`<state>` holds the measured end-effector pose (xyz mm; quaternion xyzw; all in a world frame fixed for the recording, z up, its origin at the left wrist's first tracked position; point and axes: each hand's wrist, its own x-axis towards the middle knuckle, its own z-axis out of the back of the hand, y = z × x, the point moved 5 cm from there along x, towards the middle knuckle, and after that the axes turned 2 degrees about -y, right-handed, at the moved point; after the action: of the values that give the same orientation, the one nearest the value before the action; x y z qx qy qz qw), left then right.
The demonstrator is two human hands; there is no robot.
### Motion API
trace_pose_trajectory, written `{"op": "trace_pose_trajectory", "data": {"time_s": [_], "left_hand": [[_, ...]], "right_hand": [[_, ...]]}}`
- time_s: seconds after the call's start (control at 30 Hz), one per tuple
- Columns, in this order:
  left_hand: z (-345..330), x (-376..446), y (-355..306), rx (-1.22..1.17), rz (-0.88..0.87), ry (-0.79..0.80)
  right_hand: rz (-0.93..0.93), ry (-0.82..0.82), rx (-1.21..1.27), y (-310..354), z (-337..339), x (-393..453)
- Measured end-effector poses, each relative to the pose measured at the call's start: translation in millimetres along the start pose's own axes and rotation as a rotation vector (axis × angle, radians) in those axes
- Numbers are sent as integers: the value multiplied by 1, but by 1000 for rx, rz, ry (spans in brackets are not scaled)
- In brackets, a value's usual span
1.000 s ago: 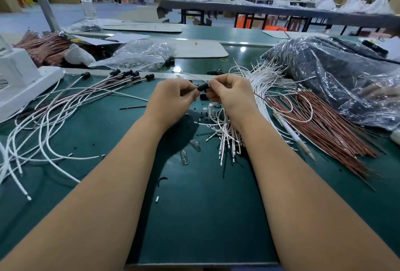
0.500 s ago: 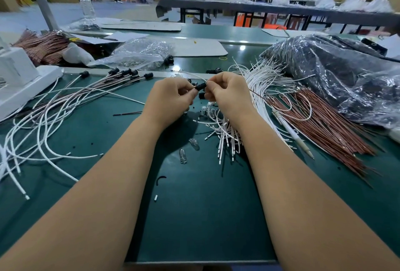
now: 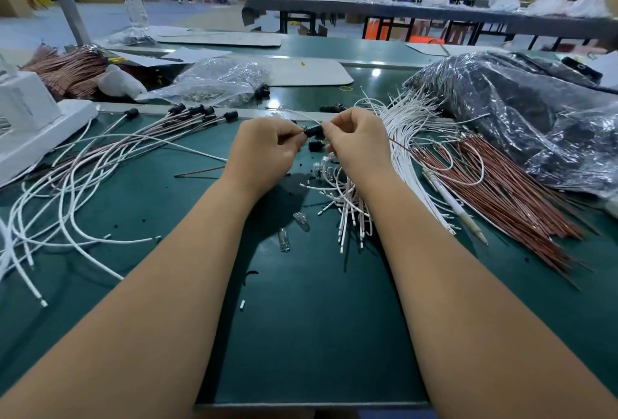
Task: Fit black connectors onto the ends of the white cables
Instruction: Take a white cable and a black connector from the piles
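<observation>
My left hand (image 3: 267,147) and my right hand (image 3: 357,141) meet above the middle of the green table, fingers curled. Between their fingertips sits a small black connector (image 3: 314,131), pinched from both sides. A thin white cable (image 3: 294,113) runs up and left from it. A second black connector (image 3: 315,146) lies just below. Bare white cables (image 3: 347,204) lie heaped under my right wrist. Cables fitted with black connectors (image 3: 197,110) fan out at the left.
Red-brown wires (image 3: 508,191) spread at the right beside a white pen (image 3: 454,206). A dark plastic bag (image 3: 535,117) fills the far right, a clear bag (image 3: 217,82) sits behind. A white machine (image 3: 30,121) stands at the left edge. Small glass bulbs (image 3: 284,239) lie in the middle.
Both hands stay together on the connector, shifted only slightly. The view has tipped a little, nothing was let go.
</observation>
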<state>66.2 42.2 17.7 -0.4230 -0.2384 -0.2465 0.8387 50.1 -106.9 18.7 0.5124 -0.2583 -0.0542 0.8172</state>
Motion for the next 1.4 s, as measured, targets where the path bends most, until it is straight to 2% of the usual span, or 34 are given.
{"op": "trace_pose_trajectory", "data": {"time_s": [0.13,0.3,0.63,0.8,0.93,1.13,1.27,1.4], "left_hand": [[1,0,0,-14,13,-15],[2,1,3,-29,39,-28],[2,3,5,-14,64,-30],[3,6,3,-57,65,7],[1,7,3,-97,72,106],[1,6,4,-173,108,122],[3,6,2,-81,54,52],[-1,6,1,28,9,68]], "right_hand": [[5,-34,21,2,1,-1],[-57,10,129,1,-2,-2],[20,65,80,6,-8,-4],[69,61,49,7,-8,-4],[90,36,13,5,-5,-2],[62,74,108,4,-4,0],[99,181,122,7,-9,-4],[114,142,41,8,-14,-5]]}}
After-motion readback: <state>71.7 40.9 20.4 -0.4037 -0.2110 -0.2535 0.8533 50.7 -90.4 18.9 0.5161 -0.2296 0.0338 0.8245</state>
